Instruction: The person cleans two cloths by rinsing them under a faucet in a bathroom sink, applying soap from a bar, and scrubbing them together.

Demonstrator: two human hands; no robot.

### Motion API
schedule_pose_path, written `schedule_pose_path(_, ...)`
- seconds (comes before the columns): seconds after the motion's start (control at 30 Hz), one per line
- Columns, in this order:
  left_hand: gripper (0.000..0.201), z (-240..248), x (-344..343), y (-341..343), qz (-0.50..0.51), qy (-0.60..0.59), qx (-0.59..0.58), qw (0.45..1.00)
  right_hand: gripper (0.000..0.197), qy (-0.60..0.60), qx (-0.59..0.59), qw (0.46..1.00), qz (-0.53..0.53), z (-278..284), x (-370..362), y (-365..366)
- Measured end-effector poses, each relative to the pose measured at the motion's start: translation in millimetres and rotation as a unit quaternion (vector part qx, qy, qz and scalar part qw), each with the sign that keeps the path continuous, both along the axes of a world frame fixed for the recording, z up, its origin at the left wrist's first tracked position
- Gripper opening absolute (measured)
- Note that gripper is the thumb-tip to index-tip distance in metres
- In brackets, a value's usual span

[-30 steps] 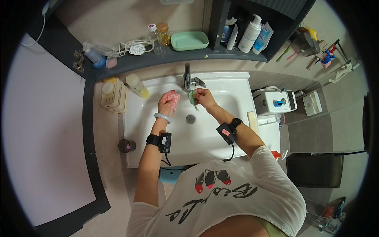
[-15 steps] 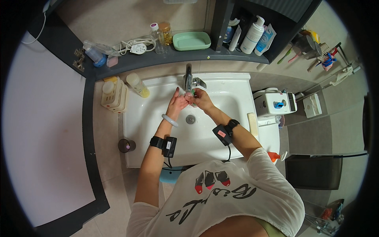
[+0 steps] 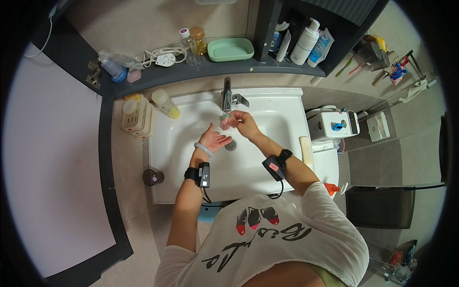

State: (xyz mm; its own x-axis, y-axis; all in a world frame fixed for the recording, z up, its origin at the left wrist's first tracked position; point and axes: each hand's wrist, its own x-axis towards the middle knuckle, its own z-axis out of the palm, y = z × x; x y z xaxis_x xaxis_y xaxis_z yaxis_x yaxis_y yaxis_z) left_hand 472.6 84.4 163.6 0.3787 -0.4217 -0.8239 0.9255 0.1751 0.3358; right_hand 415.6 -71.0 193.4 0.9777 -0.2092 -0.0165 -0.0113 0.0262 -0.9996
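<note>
My right hand (image 3: 246,125) pinches a small pink-and-green object (image 3: 226,120) just below the spout of the chrome faucet (image 3: 226,95). The object's kind is too small and blurred to make out. Lower and to the left, my left hand (image 3: 213,140) is open, palm up with fingers spread, over the white sink (image 3: 186,167). Nothing lies in that palm. Its fingertips are beside the round drain (image 3: 231,145). A pale bangle (image 3: 203,149) circles my left wrist, and a black strapped device sits on each forearm.
Left of the basin stand a beige caddy (image 3: 137,117), a yellowish bottle (image 3: 166,104) and a dark cup (image 3: 153,177). Above the sink, a dark shelf (image 3: 191,71) holds a green soap dish (image 3: 230,50), jars and a coiled white cable. A mirrored door (image 3: 57,167) fills the left.
My left hand has come away from the pink-and-green object and dropped toward me, opening palm up. My right hand still holds the object near the spout.
</note>
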Motion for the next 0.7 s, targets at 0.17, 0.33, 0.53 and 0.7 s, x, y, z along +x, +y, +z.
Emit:
schedule_pose_path(0.17,0.038,-91,34,42,-0.021,-0.022,-0.397,0.917,0.013,0.009,0.055,0.974,0.218,17,-15,37)
schedule_pose_path(0.33,0.025,-21,-1,-4,-0.001,-0.081,-0.225,0.971,0.011,0.051,0.118,0.97,0.207,-1,-17,-4)
schedule_pose_path(0.53,0.038,16,-13,0,-0.057,-0.212,-0.293,0.931,0.013,0.088,0.132,0.985,0.065,-9,10,-10)
schedule_pose_path(0.7,0.034,31,-10,0,-0.065,-0.125,-0.341,0.929,0.014,0.143,0.164,0.975,0.041,-14,19,-3)
